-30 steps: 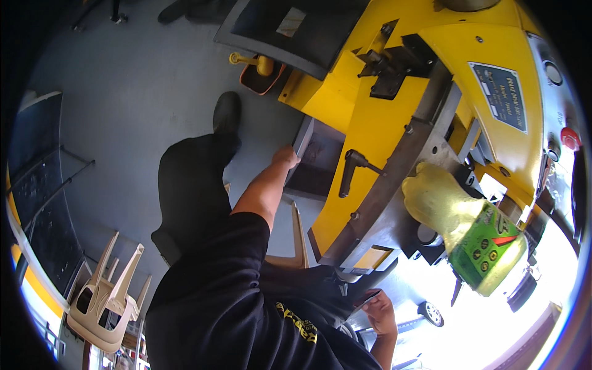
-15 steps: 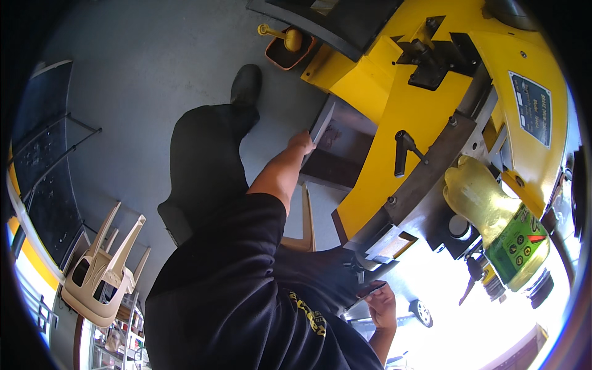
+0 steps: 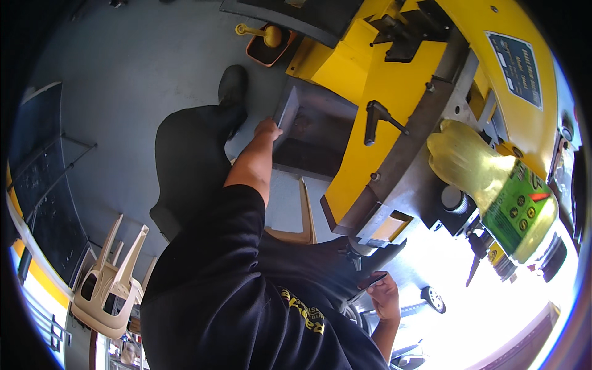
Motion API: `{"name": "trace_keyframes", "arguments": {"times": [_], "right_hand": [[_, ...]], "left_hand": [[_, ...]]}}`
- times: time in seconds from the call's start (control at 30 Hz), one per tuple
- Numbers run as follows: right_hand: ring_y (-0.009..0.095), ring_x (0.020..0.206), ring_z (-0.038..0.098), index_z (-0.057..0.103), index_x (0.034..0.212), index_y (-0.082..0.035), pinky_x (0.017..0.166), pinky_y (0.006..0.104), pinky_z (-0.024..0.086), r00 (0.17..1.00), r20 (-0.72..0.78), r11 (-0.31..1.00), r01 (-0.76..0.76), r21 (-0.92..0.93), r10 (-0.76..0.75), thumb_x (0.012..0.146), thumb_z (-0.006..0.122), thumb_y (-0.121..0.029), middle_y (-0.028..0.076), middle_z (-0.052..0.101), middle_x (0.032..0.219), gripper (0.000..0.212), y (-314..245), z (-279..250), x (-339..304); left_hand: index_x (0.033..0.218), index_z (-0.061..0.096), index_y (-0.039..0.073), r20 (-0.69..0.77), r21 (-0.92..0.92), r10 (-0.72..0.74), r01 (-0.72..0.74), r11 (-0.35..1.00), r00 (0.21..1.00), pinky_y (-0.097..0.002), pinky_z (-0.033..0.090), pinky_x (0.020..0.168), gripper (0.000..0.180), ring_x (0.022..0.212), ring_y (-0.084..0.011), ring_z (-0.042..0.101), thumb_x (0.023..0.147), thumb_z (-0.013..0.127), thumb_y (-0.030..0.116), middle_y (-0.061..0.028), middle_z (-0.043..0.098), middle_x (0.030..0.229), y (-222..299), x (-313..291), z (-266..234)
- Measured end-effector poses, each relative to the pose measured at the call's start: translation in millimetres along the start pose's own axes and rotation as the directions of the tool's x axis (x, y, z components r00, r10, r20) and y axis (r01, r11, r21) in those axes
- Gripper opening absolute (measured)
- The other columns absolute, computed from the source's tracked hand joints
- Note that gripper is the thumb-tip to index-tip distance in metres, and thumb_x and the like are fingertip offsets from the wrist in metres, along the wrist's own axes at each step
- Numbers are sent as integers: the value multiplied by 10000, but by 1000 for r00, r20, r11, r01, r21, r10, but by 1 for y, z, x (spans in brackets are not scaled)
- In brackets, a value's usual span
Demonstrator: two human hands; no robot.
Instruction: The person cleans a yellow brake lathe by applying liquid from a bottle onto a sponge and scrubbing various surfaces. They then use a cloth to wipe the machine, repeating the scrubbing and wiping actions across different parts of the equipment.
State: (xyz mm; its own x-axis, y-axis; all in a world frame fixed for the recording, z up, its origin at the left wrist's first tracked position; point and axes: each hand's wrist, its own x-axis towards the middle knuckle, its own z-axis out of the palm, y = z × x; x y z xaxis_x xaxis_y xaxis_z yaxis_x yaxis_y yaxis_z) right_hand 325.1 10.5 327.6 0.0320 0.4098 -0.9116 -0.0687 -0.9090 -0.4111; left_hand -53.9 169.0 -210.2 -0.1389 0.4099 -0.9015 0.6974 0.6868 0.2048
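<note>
Grey concrete floor [image 3: 123,61] runs under me, with one big yellow machine [image 3: 394,105] rising on my right. My left hand [image 3: 267,129] reaches out and its fingers curl over the top edge of a single grey metal drawer [image 3: 308,126] pulled out from the machine's side. My right hand [image 3: 383,295] sits low by my hip, closed around what looks like one thin dark tool [image 3: 364,290], though the glare blurs it. One yellowish plastic bottle [image 3: 493,185] lies on the machine; two stacked beige chairs [image 3: 108,283] stand behind.
</note>
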Motion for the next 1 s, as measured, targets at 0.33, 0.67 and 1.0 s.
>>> {"name": "trace_keyframes", "arguments": {"times": [0.33, 0.67, 1.0], "right_hand": [[71, 908, 661, 680, 1316, 14, 839, 249, 511, 999, 26, 984, 23, -175, -18, 955, 774, 61, 13, 737, 1001, 376, -11, 15, 3], [10, 767, 498, 685, 1121, -33, 661, 223, 383, 822, 70, 758, 551, -348, -566, 1048, 768, -167, -74, 599, 841, 174, -85, 99, 16], [187, 849, 745, 709, 1239, 55, 801, 343, 587, 584, 227, 472, 785, -401, -779, 1007, 817, -204, 172, 798, 1006, 363, -76, 214, 24]], "left_hand": [[1423, 697, 7, -57, 42, 89, -87, 995, 994, -487, 517, 1162, 629, 1393, -424, 635, 1017, 681, 487, -265, 645, 1518, -25, 33, -10], [1482, 683, 58, 603, 177, 317, -510, 842, 732, -416, 582, 983, 639, 1220, -277, 719, 1022, 685, 503, -137, 743, 1423, 91, -215, -177], [1290, 676, 50, -130, -754, 817, -591, 287, 562, -263, 532, 919, 326, 1040, -66, 637, 1113, 705, 323, 15, 689, 1135, 25, -471, -197]]}}
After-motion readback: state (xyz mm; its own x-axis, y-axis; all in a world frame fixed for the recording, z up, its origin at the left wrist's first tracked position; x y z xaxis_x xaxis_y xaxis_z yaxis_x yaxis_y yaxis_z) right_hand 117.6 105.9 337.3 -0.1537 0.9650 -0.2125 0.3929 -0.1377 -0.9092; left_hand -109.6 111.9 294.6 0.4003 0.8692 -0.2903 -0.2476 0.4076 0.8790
